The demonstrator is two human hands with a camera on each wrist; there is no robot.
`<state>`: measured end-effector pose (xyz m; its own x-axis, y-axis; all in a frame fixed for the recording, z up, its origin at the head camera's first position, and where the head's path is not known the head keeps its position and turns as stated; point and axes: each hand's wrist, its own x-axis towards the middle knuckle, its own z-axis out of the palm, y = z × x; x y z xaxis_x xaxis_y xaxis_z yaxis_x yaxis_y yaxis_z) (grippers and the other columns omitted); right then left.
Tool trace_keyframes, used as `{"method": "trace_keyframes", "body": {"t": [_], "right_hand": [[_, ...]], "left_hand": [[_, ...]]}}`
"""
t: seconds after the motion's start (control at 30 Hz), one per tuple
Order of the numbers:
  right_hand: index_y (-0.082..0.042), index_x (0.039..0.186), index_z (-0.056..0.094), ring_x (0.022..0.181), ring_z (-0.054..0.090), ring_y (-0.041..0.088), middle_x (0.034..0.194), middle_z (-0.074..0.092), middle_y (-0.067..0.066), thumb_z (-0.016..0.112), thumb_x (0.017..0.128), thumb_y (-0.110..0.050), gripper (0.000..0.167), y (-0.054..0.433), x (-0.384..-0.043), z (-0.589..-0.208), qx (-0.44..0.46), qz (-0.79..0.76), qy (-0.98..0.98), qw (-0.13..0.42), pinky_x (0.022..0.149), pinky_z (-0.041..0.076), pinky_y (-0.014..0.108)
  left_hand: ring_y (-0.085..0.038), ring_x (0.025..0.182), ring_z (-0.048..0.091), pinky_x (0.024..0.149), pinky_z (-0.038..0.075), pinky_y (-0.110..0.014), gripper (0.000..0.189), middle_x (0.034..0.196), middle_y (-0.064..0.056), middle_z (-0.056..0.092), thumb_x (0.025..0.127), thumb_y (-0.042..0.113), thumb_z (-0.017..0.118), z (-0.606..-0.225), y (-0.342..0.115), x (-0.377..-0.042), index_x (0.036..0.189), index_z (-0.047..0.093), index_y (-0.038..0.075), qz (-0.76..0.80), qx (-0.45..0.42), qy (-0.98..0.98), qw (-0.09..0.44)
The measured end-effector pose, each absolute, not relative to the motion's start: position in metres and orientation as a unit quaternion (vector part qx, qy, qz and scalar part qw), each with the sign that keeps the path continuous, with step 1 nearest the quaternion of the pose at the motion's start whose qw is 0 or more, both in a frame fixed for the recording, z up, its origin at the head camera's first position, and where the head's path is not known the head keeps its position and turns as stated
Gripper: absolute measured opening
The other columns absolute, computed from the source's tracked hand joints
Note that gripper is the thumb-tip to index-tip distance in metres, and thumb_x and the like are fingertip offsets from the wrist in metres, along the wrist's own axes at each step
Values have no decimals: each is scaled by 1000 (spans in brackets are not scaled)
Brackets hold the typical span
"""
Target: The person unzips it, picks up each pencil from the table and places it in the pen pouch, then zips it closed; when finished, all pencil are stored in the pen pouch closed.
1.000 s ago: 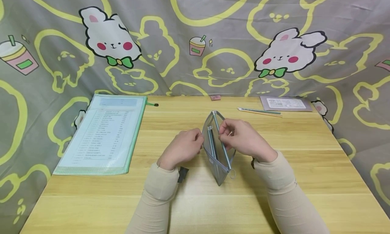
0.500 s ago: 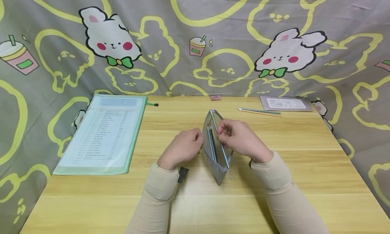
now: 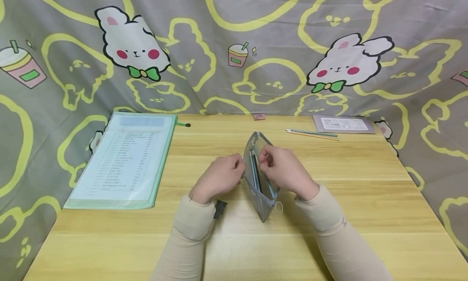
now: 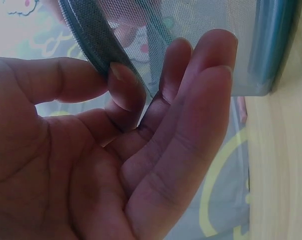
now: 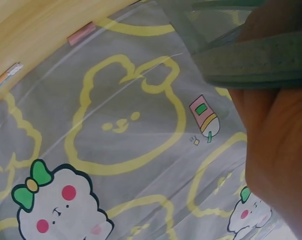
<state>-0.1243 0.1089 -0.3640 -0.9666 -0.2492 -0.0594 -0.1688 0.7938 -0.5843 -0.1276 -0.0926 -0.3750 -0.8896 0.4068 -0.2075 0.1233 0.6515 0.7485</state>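
A grey mesh zipper pencil pouch (image 3: 262,208) stands upright on the table, its mouth spread wide. My left hand (image 3: 221,176) pinches the zipper edge (image 4: 88,32) between thumb and fingertip; the other fingers lie along the mesh. Blue pencils (image 3: 255,173) are inside the pouch. My right hand (image 3: 287,169) reaches into the mouth, its curled fingers pinching another blue pencil (image 3: 271,188), which slants low inside. In the right wrist view, the pouch's rim (image 5: 261,62) crosses in front of the right hand (image 5: 278,145) and its fingertips are hidden.
Left on the table (image 3: 234,248) lies a green-edged document folder (image 3: 120,159). A pink eraser (image 3: 259,117) sits at the back edge. Further right are loose thin pencils (image 3: 312,134) beside a mauve packet (image 3: 343,124) with a white label. A patterned curtain (image 3: 204,82) borders the table.
The right hand has moved slightly left and down into the pouch. The pencil it holds has sunk from along the opening to inside. The left hand stays put on the edge.
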Motion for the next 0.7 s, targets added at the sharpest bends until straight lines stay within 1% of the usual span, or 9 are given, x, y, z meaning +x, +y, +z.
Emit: {"method": "trace_keyframes", "body": {"t": [0.1,0.37,0.57,0.7], "right_hand": [[-8,93,65,69,61,15,80,70,3,68,92,-6,4,106,-123,-365,-117,-288,949,51,59,51,29],[-11,92,65,69,61,15,82,71,2,70,93,-10,5,106,-122,-363,-112,-270,956,35,64,51,31],[-12,93,67,72,63,15,83,73,2,70,96,-13,4,123,-126,-352,-109,-300,947,19,66,51,33],[-12,97,68,78,66,19,87,74,4,70,98,-17,5,144,-136,-349,-82,-323,943,7,72,51,35]], "left_hand": [[-16,60,50,57,42,-31,30,78,-1,65,110,22,43,-374,-93,-128,91,64,14,388,152,892,178],[-16,61,50,57,42,-31,29,78,-1,65,110,21,43,-374,-93,-127,91,64,13,390,150,890,180],[-16,62,52,59,43,-31,28,78,0,65,109,22,43,-373,-92,-127,92,64,14,390,146,891,182],[-16,61,51,58,42,-31,29,78,0,65,109,21,43,-374,-92,-127,92,64,14,392,145,890,183]]}}
